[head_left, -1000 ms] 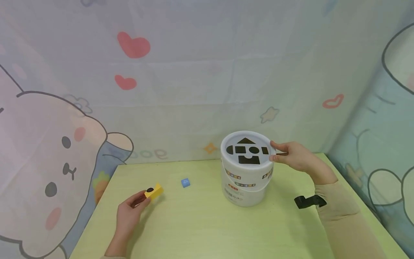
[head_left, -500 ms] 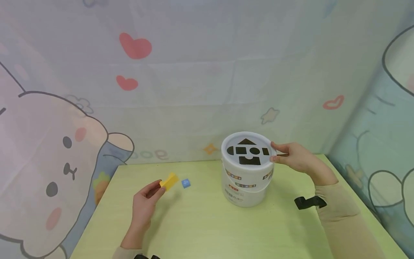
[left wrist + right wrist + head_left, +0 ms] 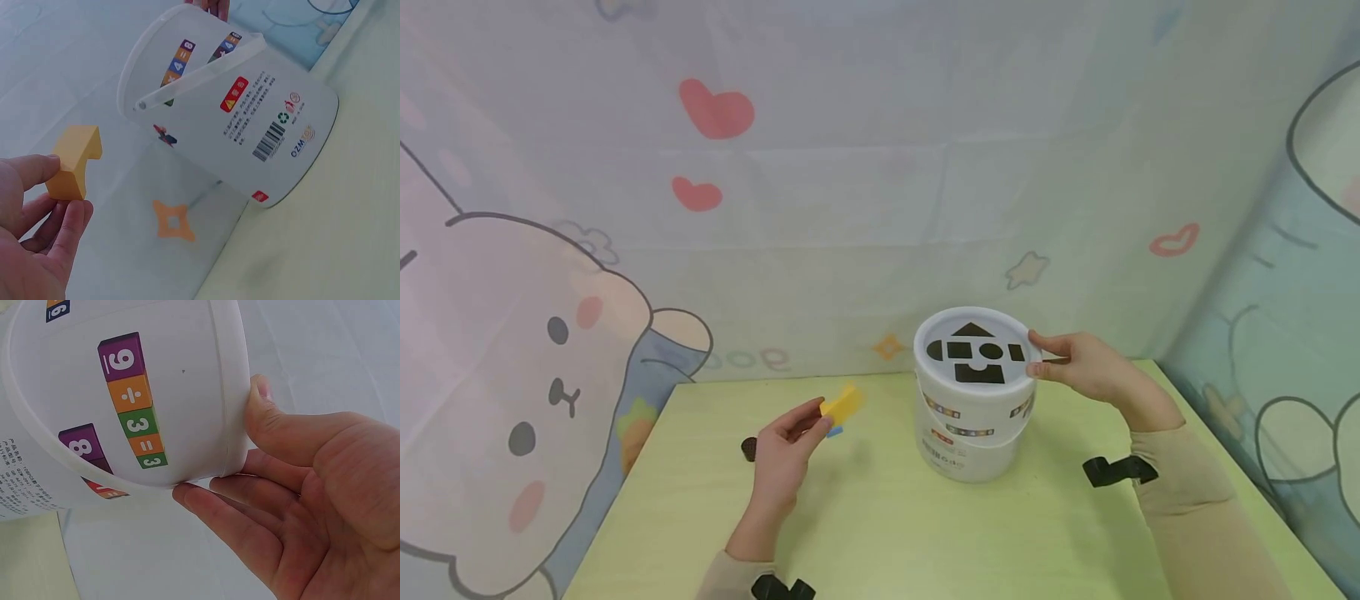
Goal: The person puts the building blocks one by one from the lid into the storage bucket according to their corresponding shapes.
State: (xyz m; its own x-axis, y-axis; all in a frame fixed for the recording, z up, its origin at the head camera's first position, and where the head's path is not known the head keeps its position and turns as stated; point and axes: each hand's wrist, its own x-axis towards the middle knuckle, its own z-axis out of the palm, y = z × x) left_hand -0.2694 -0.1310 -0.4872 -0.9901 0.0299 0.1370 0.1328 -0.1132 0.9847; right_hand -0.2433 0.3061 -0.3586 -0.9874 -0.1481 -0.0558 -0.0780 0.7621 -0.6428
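Note:
A yellow arch-shaped block, slightly blurred in the head view, is pinched between the thumb and fingers of my left hand. It is up off the table, left of the white bucket. My right hand holds the bucket's upper right rim, thumb on the lid's edge and fingers against the side, as the right wrist view shows. The bucket stands upright; its white lid has several dark cut-out shapes. A small blue block on the table is partly hidden behind my left hand and the yellow block.
A small dark round object shows on the green table, left of my left hand and partly behind it. The bucket's white handle hangs down its side. A printed cloth rises behind the table's back edge.
My left hand has moved right with the yellow block, towards the bucket, now partly covering the blue block. The dark round object shows left of the hand. My right hand stays at the rim.

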